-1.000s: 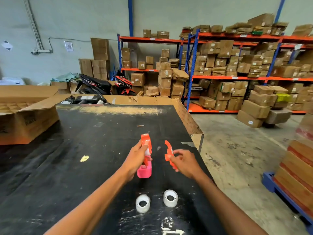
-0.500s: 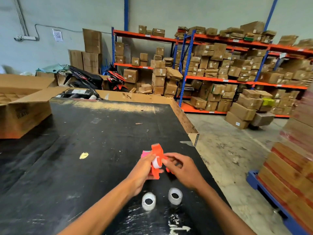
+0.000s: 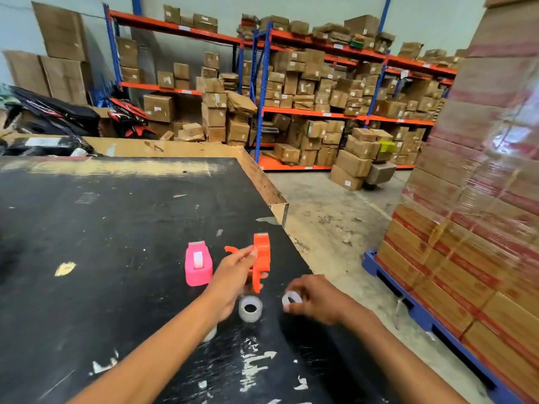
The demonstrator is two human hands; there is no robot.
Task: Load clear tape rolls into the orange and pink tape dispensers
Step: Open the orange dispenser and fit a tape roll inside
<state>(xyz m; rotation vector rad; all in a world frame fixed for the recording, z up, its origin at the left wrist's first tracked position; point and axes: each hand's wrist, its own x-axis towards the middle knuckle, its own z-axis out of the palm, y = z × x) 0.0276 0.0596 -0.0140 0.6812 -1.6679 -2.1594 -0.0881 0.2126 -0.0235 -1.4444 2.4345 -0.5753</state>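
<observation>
My left hand (image 3: 233,275) holds the orange tape dispenser (image 3: 261,258) upright above the black table (image 3: 116,228); an orange side piece (image 3: 233,249) sticks out to its left. My right hand (image 3: 316,298) pinches a small clear ring, a tape core or roll (image 3: 291,298), just right of it. A clear tape roll (image 3: 250,308) lies on the table between my hands. Another clear roll (image 3: 209,335) shows partly under my left forearm. The pink tape dispenser (image 3: 197,263) stands on the table to the left, with a roll inside it.
The table's right edge (image 3: 278,199) drops to a concrete floor. A wrapped pallet of boxes (image 3: 481,199) stands close on the right. Shelving with cartons (image 3: 320,97) fills the back. A yellow scrap (image 3: 64,269) lies on the table at left.
My right hand has left the orange dispenser and now holds a clear ring lower right. My left hand keeps the orange dispenser. The pink dispenser is now in the open.
</observation>
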